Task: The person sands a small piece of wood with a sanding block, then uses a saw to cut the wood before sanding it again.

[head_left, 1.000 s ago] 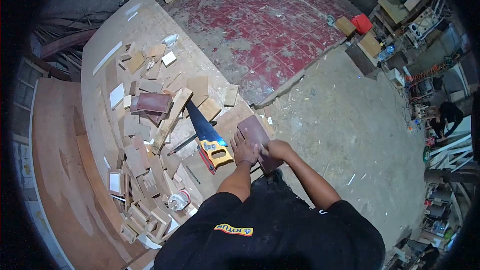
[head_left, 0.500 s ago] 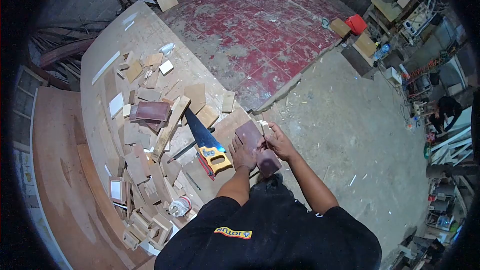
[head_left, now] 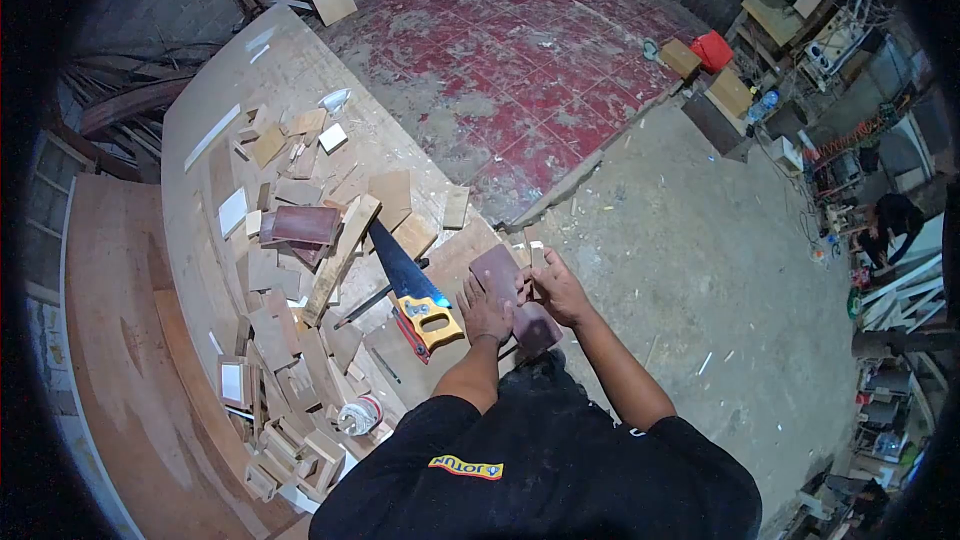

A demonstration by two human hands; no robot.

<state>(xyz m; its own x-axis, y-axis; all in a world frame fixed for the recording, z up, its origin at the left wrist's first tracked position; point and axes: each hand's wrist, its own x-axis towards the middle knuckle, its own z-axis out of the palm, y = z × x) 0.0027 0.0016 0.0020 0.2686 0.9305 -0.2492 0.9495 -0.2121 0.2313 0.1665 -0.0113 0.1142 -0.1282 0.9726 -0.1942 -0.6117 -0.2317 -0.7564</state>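
My left hand (head_left: 486,314) lies with its fingers spread on a reddish-brown piece (head_left: 497,268) at the table's near corner. Close by on the right, my right hand (head_left: 560,290) has its fingers bent round a small pale wood piece (head_left: 537,255). A second reddish-brown part (head_left: 537,328) is below the hands, and whether it joins the first cannot be made out. Left of my left hand lies a handsaw (head_left: 405,270) with a yellow handle, beside a red and black tool (head_left: 410,337).
Wood offcuts (head_left: 270,325) and a white container (head_left: 358,416) crowd the worktable (head_left: 290,50). A long curved panel (head_left: 115,340) stands at the left. Far right, a person (head_left: 893,225) in dark clothes is among clutter. A red object (head_left: 712,51) sits by the floor's step.
My right hand has shifted slightly, and the pale wood piece in it shows at a different angle. My left hand has hardly moved.
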